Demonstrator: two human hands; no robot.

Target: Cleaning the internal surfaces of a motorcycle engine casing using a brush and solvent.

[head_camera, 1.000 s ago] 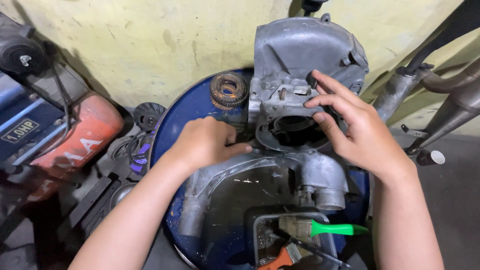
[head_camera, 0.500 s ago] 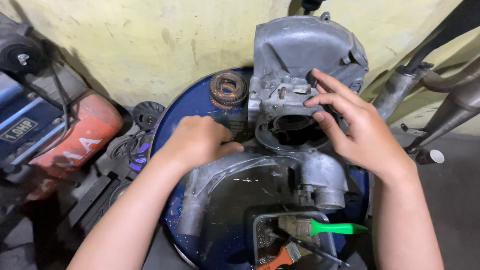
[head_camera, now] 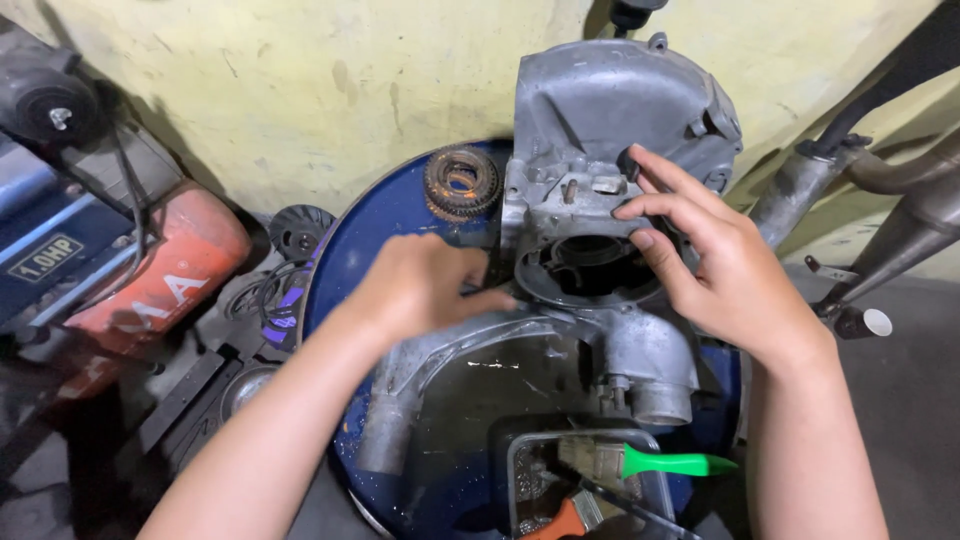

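Two hands: both bare, both on one grey metal engine casing (head_camera: 610, 150) that stands on a round blue drum top (head_camera: 380, 230).
Left hand (head_camera: 420, 285): blurred, fingers curled loosely and pointing toward the casing's dark round opening (head_camera: 590, 260); it lies against the casing's lower left edge, and whether it grips anything cannot be told.
Right hand (head_camera: 725, 275): open, fingers spread, fingertips (head_camera: 632, 212) pressed on the upper rim of the opening and the casing's right side; nothing closed in it.
Engine casing: between the two hands and reaching beyond them, upright part leaning by the yellowish wall (head_camera: 300, 80), lower curved part running under the left forearm.
Gear (head_camera: 461, 182): rusty brown toothed ring, lying on the drum just beyond the left hand, beside the casing.
Tray (head_camera: 520, 470): dark, rectangular, nearer the person than both hands, on the drum's near edge.
Brushes: one with a green handle (head_camera: 670, 464) and one with an orange handle (head_camera: 560, 520), both in the tray, below the right wrist.
Label (head_camera: 42, 258): small blue rectangular plate with pale lettering, on a blue machine body well left of the left arm.
Red tank (head_camera: 160, 270): beside that machine, with large pale letters on its side.
Pipes (head_camera: 900, 220): grey metal exhaust tubes, right of the right hand, leaning against the wall.
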